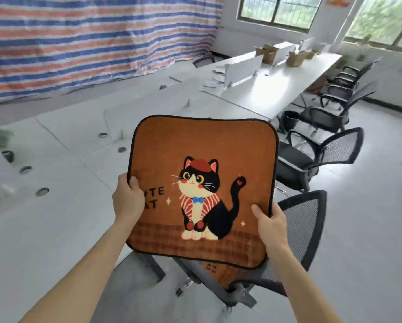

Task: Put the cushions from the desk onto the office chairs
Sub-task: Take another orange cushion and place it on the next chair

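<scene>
cushion: i see the orange cat cushion (202, 190) held up in the air, print facing me, over the nearest chair (305, 224) and just beside the tabletop (55, 217) edge.
left grip: my left grip (127, 199) is clamped on the cushion's left edge, thumb on the front, fingers hidden behind.
right grip: my right grip (271, 223) is clamped on the lower right edge, thumb on the front too.
under it: a second cushion (219, 272) of the same orange lies on that chair's seat, mostly hidden.
beyond: more black mesh chairs (312, 159) line the tabletop's right side.
far end: cardboard boxes (295, 58) stand on the tabletop; i can't tell their contents.
wall: a striped tarp (78, 38) hangs behind.
</scene>
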`<action>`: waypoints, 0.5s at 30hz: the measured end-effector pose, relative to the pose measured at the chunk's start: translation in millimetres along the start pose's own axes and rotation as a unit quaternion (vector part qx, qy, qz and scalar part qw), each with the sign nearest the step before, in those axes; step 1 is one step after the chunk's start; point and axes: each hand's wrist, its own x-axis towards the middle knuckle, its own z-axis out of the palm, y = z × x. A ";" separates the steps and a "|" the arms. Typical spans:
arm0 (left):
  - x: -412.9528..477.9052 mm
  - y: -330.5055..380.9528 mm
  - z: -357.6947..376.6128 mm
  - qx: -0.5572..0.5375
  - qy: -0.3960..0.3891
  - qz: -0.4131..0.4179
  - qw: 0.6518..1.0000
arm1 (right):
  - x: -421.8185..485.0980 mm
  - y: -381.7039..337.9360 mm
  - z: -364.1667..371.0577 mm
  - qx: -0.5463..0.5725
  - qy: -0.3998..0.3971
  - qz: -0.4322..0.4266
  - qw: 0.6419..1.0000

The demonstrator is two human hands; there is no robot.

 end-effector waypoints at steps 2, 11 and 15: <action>-20.3 32.9 35.7 -0.012 -0.017 0.034 0.999 | 5.5 -5.2 -56.1 0.016 0.038 -0.017 0.999; -120.9 180.1 182.2 0.021 -0.090 0.186 0.978 | 4.0 -17.8 -284.0 0.050 0.169 -0.056 0.983; -148.1 224.7 227.6 0.025 -0.096 0.206 0.973 | 28.6 -30.1 -341.1 0.036 0.201 -0.066 0.977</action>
